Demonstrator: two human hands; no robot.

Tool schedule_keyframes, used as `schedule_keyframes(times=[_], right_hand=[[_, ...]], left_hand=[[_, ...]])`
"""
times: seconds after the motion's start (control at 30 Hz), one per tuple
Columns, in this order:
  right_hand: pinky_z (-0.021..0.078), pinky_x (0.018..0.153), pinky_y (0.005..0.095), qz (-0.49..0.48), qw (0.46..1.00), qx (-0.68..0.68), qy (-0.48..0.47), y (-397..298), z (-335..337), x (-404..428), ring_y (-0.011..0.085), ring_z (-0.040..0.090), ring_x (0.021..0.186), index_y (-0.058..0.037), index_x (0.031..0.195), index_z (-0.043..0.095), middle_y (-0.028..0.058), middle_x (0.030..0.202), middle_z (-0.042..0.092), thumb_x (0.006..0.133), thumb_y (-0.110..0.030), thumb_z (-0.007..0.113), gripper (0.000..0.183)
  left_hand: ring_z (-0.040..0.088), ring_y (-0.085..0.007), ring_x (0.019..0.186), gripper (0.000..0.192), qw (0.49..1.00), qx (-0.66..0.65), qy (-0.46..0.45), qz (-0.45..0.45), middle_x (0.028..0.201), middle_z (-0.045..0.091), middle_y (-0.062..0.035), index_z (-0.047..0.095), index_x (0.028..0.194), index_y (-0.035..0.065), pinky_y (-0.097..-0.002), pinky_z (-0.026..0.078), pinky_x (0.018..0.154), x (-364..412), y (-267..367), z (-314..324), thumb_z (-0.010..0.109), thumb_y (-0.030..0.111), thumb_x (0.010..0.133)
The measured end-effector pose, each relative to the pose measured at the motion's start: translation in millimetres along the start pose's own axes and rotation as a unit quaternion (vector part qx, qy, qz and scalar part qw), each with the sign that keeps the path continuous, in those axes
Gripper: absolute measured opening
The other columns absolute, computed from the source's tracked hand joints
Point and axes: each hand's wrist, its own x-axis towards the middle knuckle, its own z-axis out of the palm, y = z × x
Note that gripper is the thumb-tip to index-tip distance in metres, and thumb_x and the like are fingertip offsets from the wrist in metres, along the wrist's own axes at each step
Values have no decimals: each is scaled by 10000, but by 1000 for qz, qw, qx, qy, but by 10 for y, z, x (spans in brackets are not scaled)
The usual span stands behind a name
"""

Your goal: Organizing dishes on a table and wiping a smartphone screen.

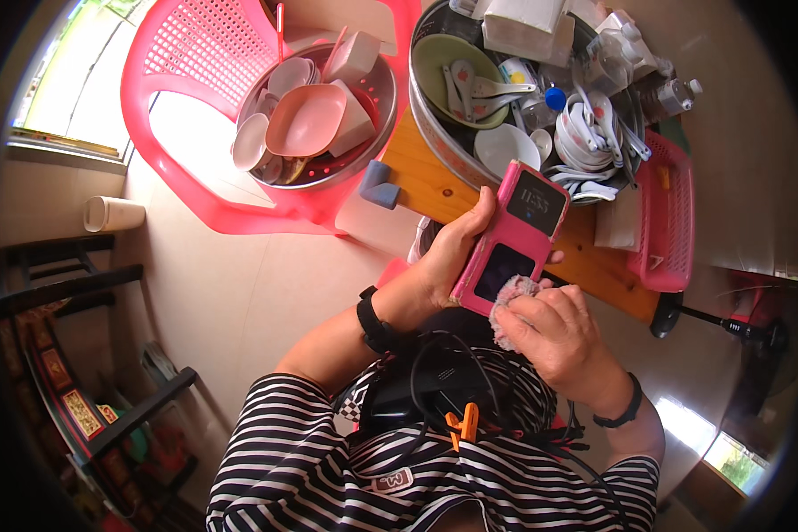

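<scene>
My left hand (pixel 455 253) holds a phone in a pink flip case (pixel 499 257) along its left edge, with fingertips showing at the right edge. The case front has two dark windows, and digits are lit in the upper one. Bunched in my right hand (pixel 555 329) is a greyish-pink cloth (pixel 511 309), which lies against the lower window and bottom corner of the case. Beyond the phone, a large round basin (pixel 439 149) holds a green bowl (pixel 432 60), white bowls, ceramic spoons and plastic bottles.
The basin stands on a wooden table (pixel 419 176) with a blue corner guard (pixel 378 185). A pink plastic basket (pixel 668 219) is at its right. On a pink chair (pixel 193 193) at upper left sits a metal basin (pixel 389 126) of dishes. Black cables (pixel 415 372) hang before my chest.
</scene>
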Motion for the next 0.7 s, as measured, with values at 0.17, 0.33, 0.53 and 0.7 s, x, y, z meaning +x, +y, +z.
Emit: schedule_keyframes(times=[0.17,0.33,0.53,0.7], right_hand=[[468,818,407,87,993,73,28,107,-102,-35,279,582,939,-27,1106,717,89,1082,607,785,-31,703,322],[482,860,418,135,984,23,110,209,116,250,327,570,960,37,1258,642,135,1149,587,812,46,651,446],[475,838,421,51,996,72,23,-55,159,248,297,578,946,28,1195,665,127,1110,595,814,-13,670,383],[469,839,435,19,983,180,-20,-134,54,183,306,594,945,-10,1163,693,102,1083,622,765,-3,692,398]], left_hand=[[574,-396,1312,827,999,-11,-11,-41,1410,572,-222,395,1538,34,-521,493,1097,18,-35,-100,332,683,1029],[676,-296,1163,773,998,45,31,-15,1326,644,-178,509,1447,41,-446,561,1021,24,-86,-150,372,677,1031],[568,-444,1309,820,999,51,19,3,1421,568,-230,364,1548,13,-523,508,1075,12,-36,-52,321,659,1045],[548,-486,1313,835,999,44,-23,-21,1443,544,-235,326,1568,20,-544,487,1106,-3,27,-66,317,664,1037]])
